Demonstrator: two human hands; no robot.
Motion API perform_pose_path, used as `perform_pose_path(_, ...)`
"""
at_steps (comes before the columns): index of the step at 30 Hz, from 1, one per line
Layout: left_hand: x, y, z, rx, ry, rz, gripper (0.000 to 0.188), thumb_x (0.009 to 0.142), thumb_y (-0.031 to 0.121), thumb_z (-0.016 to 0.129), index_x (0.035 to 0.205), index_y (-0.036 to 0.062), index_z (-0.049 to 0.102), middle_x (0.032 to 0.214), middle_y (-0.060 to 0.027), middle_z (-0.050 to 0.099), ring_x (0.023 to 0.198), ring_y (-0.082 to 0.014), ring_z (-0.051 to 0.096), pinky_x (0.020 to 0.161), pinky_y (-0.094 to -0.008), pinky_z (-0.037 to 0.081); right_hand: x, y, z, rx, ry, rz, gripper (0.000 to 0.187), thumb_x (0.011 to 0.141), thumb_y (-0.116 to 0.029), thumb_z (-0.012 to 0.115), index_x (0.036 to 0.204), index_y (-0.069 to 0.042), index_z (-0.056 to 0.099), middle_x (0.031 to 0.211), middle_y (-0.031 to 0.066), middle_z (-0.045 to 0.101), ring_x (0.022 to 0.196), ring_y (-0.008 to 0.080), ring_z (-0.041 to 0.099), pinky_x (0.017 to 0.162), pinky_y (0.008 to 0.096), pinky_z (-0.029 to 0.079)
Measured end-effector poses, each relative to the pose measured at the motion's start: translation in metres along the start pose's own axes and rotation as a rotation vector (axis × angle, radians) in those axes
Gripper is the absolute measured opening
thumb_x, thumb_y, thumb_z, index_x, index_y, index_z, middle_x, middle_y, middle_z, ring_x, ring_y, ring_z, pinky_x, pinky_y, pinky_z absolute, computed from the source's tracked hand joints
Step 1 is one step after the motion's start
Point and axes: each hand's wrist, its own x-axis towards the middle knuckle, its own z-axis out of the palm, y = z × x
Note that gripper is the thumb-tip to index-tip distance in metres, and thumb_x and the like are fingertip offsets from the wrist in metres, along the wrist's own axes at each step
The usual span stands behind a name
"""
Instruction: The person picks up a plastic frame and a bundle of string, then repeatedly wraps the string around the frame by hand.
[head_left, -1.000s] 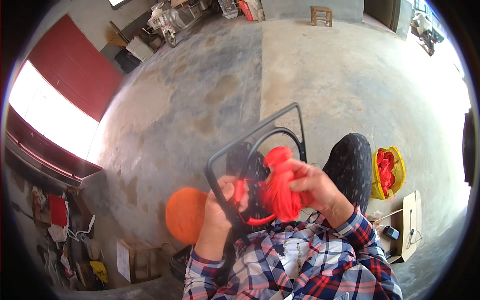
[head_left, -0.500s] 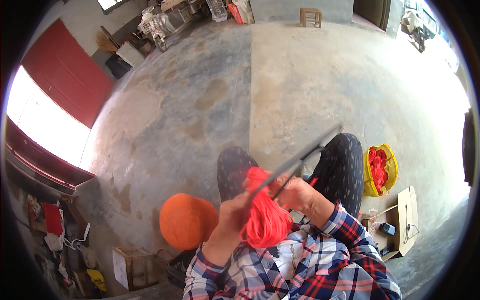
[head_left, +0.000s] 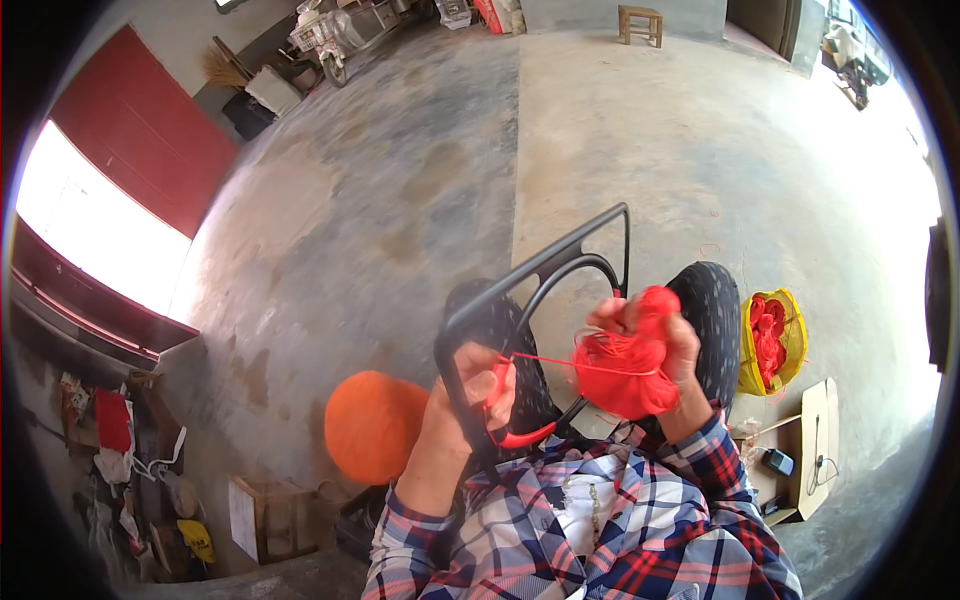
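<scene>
Since a moment ago we have turned the black frame [head_left: 560, 262] flat again and drawn the red yarn bundle [head_left: 625, 370] out to the right. Our left hand [head_left: 470, 395] grips the frame's near left edge, fingers closed round it. Our right hand [head_left: 655, 335] clutches the yarn bundle above our lap, a taut strand running left to the frame. An orange ball [head_left: 375, 425] sits at near left; a yellow bag [head_left: 772, 340] lies to the right.
</scene>
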Motion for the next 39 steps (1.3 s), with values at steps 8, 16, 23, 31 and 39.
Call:
perform_pose_path(8, -0.002, 0.013, -0.007, 0.106, 0.053, 0.090, 0.031, 0.085, 0.010, 0.070, 0.109, 0.0126, 0.051, 0.086, -0.0137, 0.059, 0.055, -0.0175, 0.057, 0.041, -0.0271, 0.041, -0.006, -0.002, 0.011, -0.098, -0.003, 0.184, 0.052, 0.091, -0.056, 0.052, 0.107, -0.007, 0.052, 0.077, 0.0129, 0.060, 0.070, 0.0268, 0.059, 0.066, 0.0386, 0.049)
perform_pose_path(16, 0.003, 0.015, -0.001, 0.165, 0.094, 0.098, 0.017, 0.089, 0.011, 0.063, 0.103, 0.0022, 0.058, 0.094, -0.0179, 0.065, 0.066, -0.0230, 0.063, 0.052, -0.0316, 0.050, 0.005, 0.003, 0.032, -0.287, 0.247, 0.227, 0.033, 0.095, -0.017, 0.055, 0.121, 0.001, 0.048, 0.110, 0.0132, 0.063, 0.099, 0.0248, 0.063, 0.089, 0.0376, 0.051)
perform_pose_path(23, 0.004, -0.018, 0.044, 0.113, 0.227, 0.136, 0.033, 0.095, 0.024, 0.058, 0.113, -0.0037, 0.059, 0.100, -0.0080, 0.064, 0.084, -0.0129, 0.061, 0.069, -0.0295, 0.052, 0.030, 0.015, 0.067, -1.253, 0.084, 0.085, 0.041, 0.084, -0.010, 0.073, 0.118, 0.002, 0.053, 0.084, 0.0047, 0.066, 0.079, 0.0080, 0.061, 0.072, 0.0241, 0.048)
perform_pose_path(31, -0.003, -0.015, 0.019, 0.015, 0.338, -0.064, 0.029, 0.092, 0.016, 0.058, 0.114, -0.0022, 0.061, 0.101, -0.0055, 0.066, 0.083, -0.0149, 0.064, 0.075, -0.0280, 0.052, 0.017, 0.028, 0.014, -0.303, 0.124, 0.334, 0.043, 0.088, -0.026, 0.066, 0.120, 0.001, 0.056, 0.109, 0.0131, 0.065, 0.100, 0.0222, 0.063, 0.093, 0.0358, 0.047)
perform_pose_path(39, -0.006, -0.010, 0.036, -0.104, 0.093, -0.132, 0.045, 0.096, 0.037, 0.051, 0.108, -0.0058, 0.059, 0.089, -0.0154, 0.063, 0.073, -0.0203, 0.062, 0.055, -0.0275, 0.049, 0.028, 0.034, -0.005, 0.013, 0.100, 0.271, 0.050, 0.083, -0.025, 0.066, 0.124, -0.001, 0.053, 0.121, 0.0121, 0.060, 0.114, 0.0245, 0.056, 0.106, 0.0397, 0.038)
